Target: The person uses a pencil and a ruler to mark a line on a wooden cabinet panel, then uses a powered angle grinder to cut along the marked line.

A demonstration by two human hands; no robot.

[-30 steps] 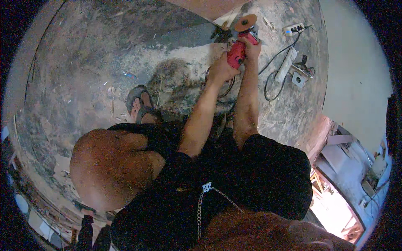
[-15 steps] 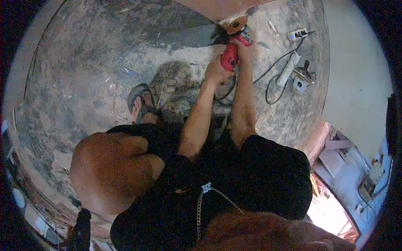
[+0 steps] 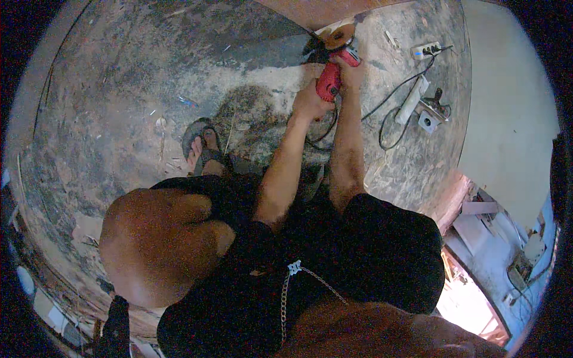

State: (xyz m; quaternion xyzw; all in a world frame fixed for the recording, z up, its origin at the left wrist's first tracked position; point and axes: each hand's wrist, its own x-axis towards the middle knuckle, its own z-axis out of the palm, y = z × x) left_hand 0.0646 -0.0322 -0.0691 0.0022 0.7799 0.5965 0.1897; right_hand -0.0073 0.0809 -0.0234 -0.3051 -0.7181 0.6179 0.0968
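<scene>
Both my hands are on a red angle grinder [image 3: 329, 82] at the far middle of the floor. My left hand [image 3: 310, 101] wraps around its rear body. My right hand [image 3: 348, 74] grips it nearer the head, with the fingers partly hidden by the tool. At the far end is a flat brown disc [image 3: 339, 37], by the edge of a brown panel [image 3: 310, 9]. Whether the disc touches the panel or is spinning, I cannot tell. A dark cord [image 3: 327, 134] trails from the grinder's rear.
On the right lie a power strip [image 3: 426, 50], a looped cable [image 3: 388, 95], a long white piece [image 3: 412, 101] and a metal bracket [image 3: 428, 120]. A sandalled foot [image 3: 203, 146] rests left of my arms. Scraps dot the stained floor [image 3: 119, 107]; a pale wall [image 3: 507, 95] bounds the right.
The grinder and both hands have shifted very slightly to the right. My grip on the tool is the same.
</scene>
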